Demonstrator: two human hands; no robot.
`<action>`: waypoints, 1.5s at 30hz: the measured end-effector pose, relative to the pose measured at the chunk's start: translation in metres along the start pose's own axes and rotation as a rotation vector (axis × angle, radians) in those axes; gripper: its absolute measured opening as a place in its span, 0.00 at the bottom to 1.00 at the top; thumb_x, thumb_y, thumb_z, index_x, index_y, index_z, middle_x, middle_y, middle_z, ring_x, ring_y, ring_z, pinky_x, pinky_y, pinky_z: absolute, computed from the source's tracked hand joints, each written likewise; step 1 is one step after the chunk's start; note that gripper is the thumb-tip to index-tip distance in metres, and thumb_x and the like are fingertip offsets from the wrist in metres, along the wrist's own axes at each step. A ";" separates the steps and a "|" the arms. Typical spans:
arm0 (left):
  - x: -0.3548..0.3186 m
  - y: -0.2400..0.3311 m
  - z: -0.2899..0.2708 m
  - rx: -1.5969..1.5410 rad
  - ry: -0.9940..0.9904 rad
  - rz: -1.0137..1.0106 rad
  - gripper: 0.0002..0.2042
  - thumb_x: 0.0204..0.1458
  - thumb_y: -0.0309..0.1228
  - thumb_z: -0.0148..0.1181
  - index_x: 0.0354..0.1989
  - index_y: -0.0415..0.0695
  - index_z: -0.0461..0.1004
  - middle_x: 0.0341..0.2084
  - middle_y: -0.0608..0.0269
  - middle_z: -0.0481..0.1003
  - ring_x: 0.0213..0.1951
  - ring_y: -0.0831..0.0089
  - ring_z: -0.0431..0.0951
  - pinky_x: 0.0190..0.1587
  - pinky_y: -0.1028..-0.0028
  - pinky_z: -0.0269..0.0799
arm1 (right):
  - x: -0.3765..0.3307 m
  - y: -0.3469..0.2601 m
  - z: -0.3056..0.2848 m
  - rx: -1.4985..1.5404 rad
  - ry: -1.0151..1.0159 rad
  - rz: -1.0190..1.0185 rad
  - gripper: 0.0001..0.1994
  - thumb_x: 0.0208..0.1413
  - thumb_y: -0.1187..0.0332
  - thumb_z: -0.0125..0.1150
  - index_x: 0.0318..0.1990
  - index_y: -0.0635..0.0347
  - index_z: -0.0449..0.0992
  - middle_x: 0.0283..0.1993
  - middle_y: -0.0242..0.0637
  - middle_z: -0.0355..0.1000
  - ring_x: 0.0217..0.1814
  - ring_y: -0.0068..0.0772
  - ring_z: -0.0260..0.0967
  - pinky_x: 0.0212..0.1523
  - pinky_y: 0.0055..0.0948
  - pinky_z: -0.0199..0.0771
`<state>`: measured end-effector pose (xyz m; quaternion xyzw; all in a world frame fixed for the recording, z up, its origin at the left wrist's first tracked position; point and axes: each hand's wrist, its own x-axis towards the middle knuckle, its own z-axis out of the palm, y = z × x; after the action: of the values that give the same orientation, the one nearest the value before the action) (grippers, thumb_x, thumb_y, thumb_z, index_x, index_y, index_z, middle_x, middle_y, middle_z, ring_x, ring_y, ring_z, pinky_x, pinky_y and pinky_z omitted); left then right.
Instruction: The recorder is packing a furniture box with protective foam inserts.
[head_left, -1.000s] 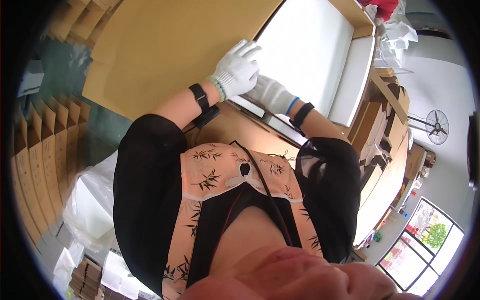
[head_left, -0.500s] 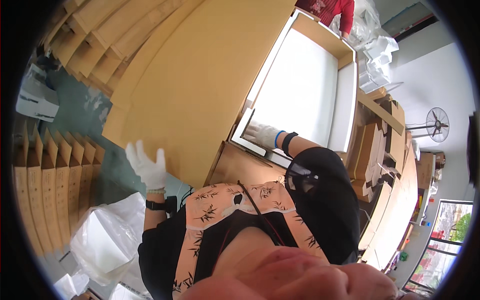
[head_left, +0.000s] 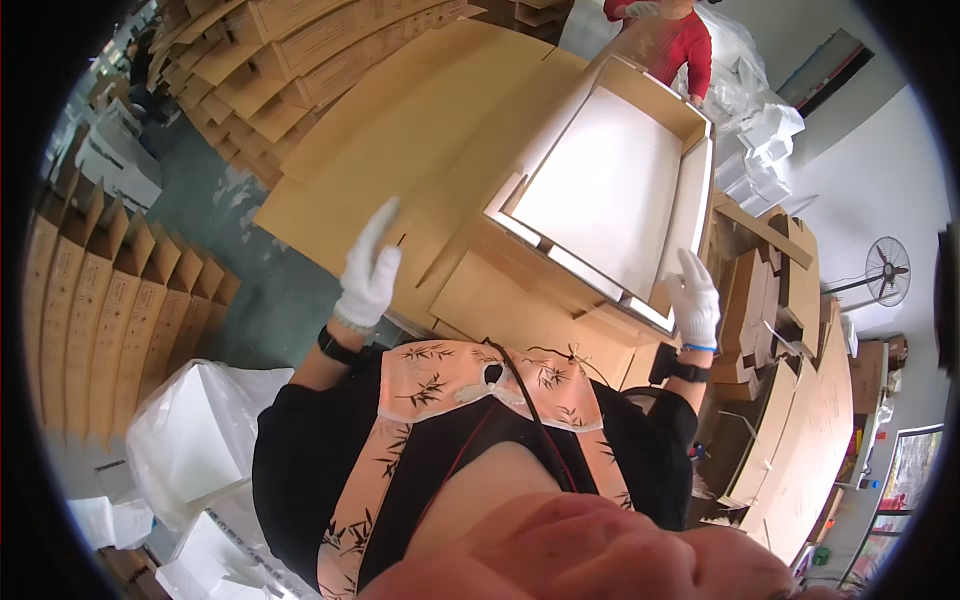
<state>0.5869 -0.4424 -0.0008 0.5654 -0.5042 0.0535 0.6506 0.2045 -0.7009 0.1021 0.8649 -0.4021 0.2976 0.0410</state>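
A large open cardboard box (head_left: 590, 283) lies before me. White foam edging (head_left: 522, 228) lines its rim, and a flat white panel (head_left: 600, 165) fills its inside. To its left spreads a wide brown cardboard sheet (head_left: 400, 130), lying flat. My left hand (head_left: 370, 272), in a white glove, is raised over the near part of the sheet, fingers stretched and thumb apart, holding nothing. My right hand (head_left: 693, 302), gloved too, is at the near right corner of the box with fingers spread. Whether it touches the rim I cannot tell.
Across the box stands a person in red (head_left: 680, 45), one hand by the far corner. Stacked cardboard (head_left: 330, 50) rises at the far left, folded cartons (head_left: 100, 300) at the left. Foam in clear plastic (head_left: 195, 440) sits near left. More cardboard (head_left: 745, 300) and a fan (head_left: 885, 270) are right.
My right hand has gone from the box's near left corner to its near right. My left hand has shifted right and up. The cardboard sheet now appears lower and flatter, away from the box rim.
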 end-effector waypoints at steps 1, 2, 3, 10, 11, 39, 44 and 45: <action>0.006 -0.003 0.005 -0.072 -0.062 0.013 0.25 0.60 0.37 0.48 0.59 0.31 0.61 0.57 0.45 0.66 0.60 0.57 0.66 0.61 0.66 0.60 | -0.019 0.018 0.000 -0.095 0.062 0.041 0.19 0.53 0.66 0.58 0.53 0.58 0.72 0.55 0.50 0.69 0.54 0.50 0.69 0.53 0.38 0.70; 0.006 -0.004 0.010 -0.071 -0.066 0.027 0.25 0.60 0.37 0.48 0.59 0.31 0.61 0.57 0.45 0.66 0.60 0.57 0.66 0.61 0.66 0.60 | -0.045 0.045 0.004 -0.155 0.095 0.103 0.18 0.53 0.66 0.58 0.52 0.58 0.73 0.52 0.48 0.72 0.50 0.48 0.72 0.50 0.38 0.72; 0.006 -0.004 0.018 -0.173 -0.106 0.002 0.23 0.60 0.35 0.49 0.59 0.32 0.63 0.57 0.46 0.67 0.60 0.58 0.66 0.61 0.67 0.60 | -0.087 0.100 0.018 -0.253 0.153 -0.017 0.17 0.54 0.65 0.57 0.50 0.59 0.74 0.47 0.44 0.75 0.44 0.47 0.74 0.44 0.38 0.75; -0.024 -0.022 0.029 -0.252 -0.242 -0.108 0.19 0.59 0.32 0.53 0.57 0.37 0.66 0.54 0.51 0.71 0.56 0.64 0.71 0.58 0.69 0.64 | -0.253 0.071 0.018 -0.182 -0.004 0.414 0.19 0.50 0.65 0.57 0.50 0.61 0.72 0.49 0.54 0.71 0.52 0.54 0.68 0.51 0.44 0.69; -0.031 -0.023 0.027 -0.331 -0.276 -0.216 0.19 0.59 0.32 0.53 0.57 0.36 0.66 0.54 0.51 0.71 0.55 0.66 0.71 0.58 0.70 0.65 | -0.270 0.065 0.023 -0.213 -0.059 0.479 0.20 0.50 0.64 0.57 0.51 0.60 0.73 0.49 0.54 0.71 0.52 0.54 0.69 0.52 0.43 0.69; -0.073 -0.098 -0.067 0.037 -0.027 -0.671 0.24 0.59 0.45 0.49 0.53 0.38 0.69 0.51 0.51 0.73 0.56 0.59 0.70 0.58 0.69 0.62 | -0.134 -0.052 0.092 -0.037 -0.407 0.108 0.21 0.51 0.61 0.59 0.52 0.57 0.73 0.53 0.48 0.71 0.53 0.51 0.70 0.53 0.42 0.70; -0.072 -0.127 -0.070 0.048 -0.022 -0.799 0.24 0.59 0.46 0.47 0.54 0.38 0.70 0.53 0.52 0.72 0.57 0.59 0.68 0.59 0.69 0.61 | -0.079 -0.051 0.143 0.020 -0.412 -0.011 0.21 0.51 0.60 0.59 0.52 0.57 0.73 0.52 0.48 0.71 0.53 0.50 0.69 0.53 0.41 0.71; -0.086 -0.156 -0.069 -0.027 0.050 -0.849 0.24 0.59 0.46 0.47 0.54 0.39 0.70 0.53 0.53 0.72 0.57 0.59 0.69 0.59 0.69 0.61 | -0.071 -0.050 0.154 0.034 -0.415 -0.012 0.21 0.51 0.60 0.59 0.52 0.57 0.73 0.52 0.48 0.71 0.53 0.50 0.69 0.53 0.41 0.71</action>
<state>0.6863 -0.4002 -0.1581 0.7127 -0.2112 -0.2122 0.6344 0.2795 -0.6673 -0.0548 0.9107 -0.3915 0.1194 -0.0557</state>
